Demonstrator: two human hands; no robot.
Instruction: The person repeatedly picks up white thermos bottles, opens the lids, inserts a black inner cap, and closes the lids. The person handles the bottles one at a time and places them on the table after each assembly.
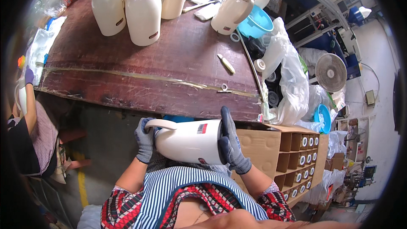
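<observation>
A white vacuum jug (pixel 190 141) lies on its side across my lap, in front of the table's near edge. Its curved handle and top end point left, its dark base right. My left hand (pixel 145 141), in a grey-blue knit glove, is closed round the top end by the handle. My right hand (pixel 232 143), gloved alike, grips the base end, its palm against the bottom and its fingers pointing up. A small label with a red part shows on the jug's side. The lid end is partly hidden by my left hand.
Several similar jugs (pixel 144 12) stand on the dark red table (pixel 169 59), another jug (pixel 233 10) farther right. A small knife-like tool (pixel 226 64) and a metal piece with a ring (pixel 224 88) lie there. At right are a divided carton (pixel 258 148) and a fan (pixel 330 72). A co-worker (pixel 38 131) sits left.
</observation>
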